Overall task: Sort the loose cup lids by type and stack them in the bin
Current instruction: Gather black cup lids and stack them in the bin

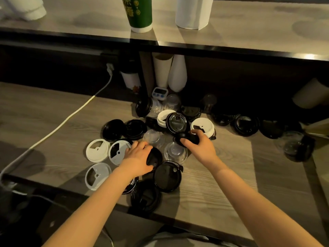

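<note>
A wood-grain desk (53,122) carries everything, beneath a raised counter (249,24) that bears a paper roll (193,11) and a green cup (140,13). A white cable (71,116) crosses the desk's left side. No bin can be made out in view. The loose lids lie mixed in a scatter at mid-desk: flat white lids (98,149) to the left, domed white lids (202,125) at the back, clear lids (175,152) in the middle, and black ones all around. The left hand (138,157) lies over a near black lid (155,158), thumb on its top and fingers curled over its far rim, apparently gripping it flat on the desk. The right hand (201,147) is farther back and to the right, its fingers clamped on a held black lid (188,139) turned edge-on; whether it is one lid or several nested I cannot tell. The step looks like gathering black lids into one stack. The near black lid lies left of the held one and closer to the person, with a clear lid between them, so joining them means bringing it up and to the right. Another flat black lid (167,175) sits just beside the left hand, which is the nearer hand.
</note>
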The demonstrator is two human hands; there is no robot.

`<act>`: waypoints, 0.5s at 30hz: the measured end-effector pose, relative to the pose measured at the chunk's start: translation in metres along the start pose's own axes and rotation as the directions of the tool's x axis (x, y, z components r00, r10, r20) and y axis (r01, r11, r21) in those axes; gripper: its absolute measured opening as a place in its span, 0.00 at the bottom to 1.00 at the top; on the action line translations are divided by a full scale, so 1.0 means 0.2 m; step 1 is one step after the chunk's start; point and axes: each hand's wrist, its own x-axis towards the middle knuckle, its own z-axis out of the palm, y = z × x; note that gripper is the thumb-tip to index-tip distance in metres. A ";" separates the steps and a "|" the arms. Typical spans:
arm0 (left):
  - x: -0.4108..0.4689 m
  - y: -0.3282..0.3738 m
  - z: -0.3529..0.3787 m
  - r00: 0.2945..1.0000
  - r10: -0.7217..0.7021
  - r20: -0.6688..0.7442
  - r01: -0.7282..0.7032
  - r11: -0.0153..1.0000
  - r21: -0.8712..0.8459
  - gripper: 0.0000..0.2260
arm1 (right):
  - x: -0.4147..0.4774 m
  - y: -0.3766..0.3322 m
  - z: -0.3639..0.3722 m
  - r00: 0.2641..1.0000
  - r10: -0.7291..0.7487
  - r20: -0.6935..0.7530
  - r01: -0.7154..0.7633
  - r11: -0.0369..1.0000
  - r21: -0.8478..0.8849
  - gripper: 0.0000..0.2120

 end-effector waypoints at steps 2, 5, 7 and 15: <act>0.01 -0.01 0.01 0.997 0.011 0.071 -0.016 0.997 0.072 0.38 | -0.04 -0.01 -0.02 1.000 -0.003 0.013 0.001 0.991 0.133 0.24; 0.02 0.01 0.04 0.993 0.006 0.116 -0.022 0.990 0.140 0.39 | -0.09 -0.02 -0.05 0.999 -0.028 0.044 0.015 0.965 0.262 0.26; 0.02 0.02 0.05 0.993 -0.001 0.116 -0.019 0.985 0.171 0.36 | -0.13 -0.01 -0.05 0.998 -0.049 0.048 0.035 0.965 0.259 0.25; 0.02 0.01 0.02 0.988 -0.042 -0.151 0.031 0.997 -0.071 0.14 | -0.18 0.01 -0.07 0.996 -0.081 0.028 0.069 0.956 0.285 0.24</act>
